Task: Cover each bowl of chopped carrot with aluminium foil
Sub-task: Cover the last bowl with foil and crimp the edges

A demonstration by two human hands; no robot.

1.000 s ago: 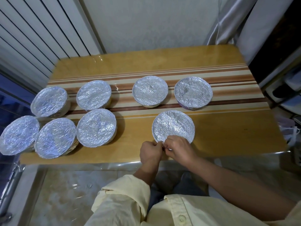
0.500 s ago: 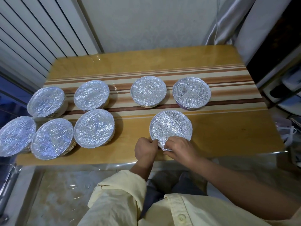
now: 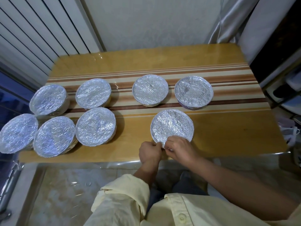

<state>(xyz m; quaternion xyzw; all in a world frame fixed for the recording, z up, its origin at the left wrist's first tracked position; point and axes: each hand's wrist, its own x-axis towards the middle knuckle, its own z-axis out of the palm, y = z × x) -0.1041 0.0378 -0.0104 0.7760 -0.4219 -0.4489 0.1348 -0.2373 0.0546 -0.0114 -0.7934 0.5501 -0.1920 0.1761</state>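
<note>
While the two hands are meeting at the near side of the closest bowl [image 3: 172, 126], the left hand [image 3: 150, 153] is curling its fingers and pinching the foil edge [image 3: 161, 143] right at the rim. The right hand [image 3: 179, 149] is touching the left one and is pinching the same bit of foil with its bent fingers. Shiny, crinkly foil is lying over the whole top of this bowl, so the carrot inside is not showing. The bowl is sitting on the wooden table [image 3: 228, 131], near the front edge and a little right of the middle. Behind it, two more covered bowls are sitting side by side on the brown and cream stripes [image 3: 228, 75]: the middle bowl [image 3: 150, 90] and the far right bowl [image 3: 193, 92], which is showing a little purple under its foil. Over on the left, five covered bowls [image 3: 95, 126] are crowding close together, and the leftmost bowl [image 3: 17, 132] is sitting right at the table's left edge. A pale yellow sleeve [image 3: 123, 198] is covering the left arm, and the right forearm [image 3: 236, 180] is bare. White slats [image 3: 32, 38] are standing behind the table on the left.
</note>
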